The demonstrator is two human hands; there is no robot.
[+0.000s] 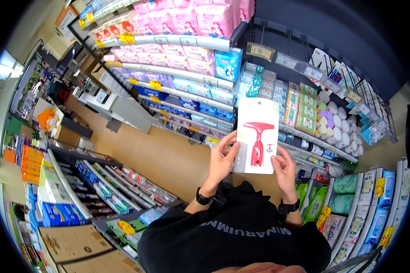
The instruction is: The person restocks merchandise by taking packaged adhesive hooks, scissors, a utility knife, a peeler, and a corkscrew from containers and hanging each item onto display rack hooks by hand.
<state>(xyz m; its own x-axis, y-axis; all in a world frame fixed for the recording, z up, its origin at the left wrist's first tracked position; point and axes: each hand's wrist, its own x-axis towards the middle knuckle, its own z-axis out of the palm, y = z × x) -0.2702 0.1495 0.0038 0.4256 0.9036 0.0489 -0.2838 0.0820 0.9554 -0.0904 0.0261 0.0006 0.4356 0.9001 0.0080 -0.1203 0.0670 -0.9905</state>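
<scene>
Head view: tan floor, stocked shelves around held package.

- Tan floor running between shelves
- Tiered shelving with pale price rails
- Dark back panel at upper right
- Bright light at far left
</scene>
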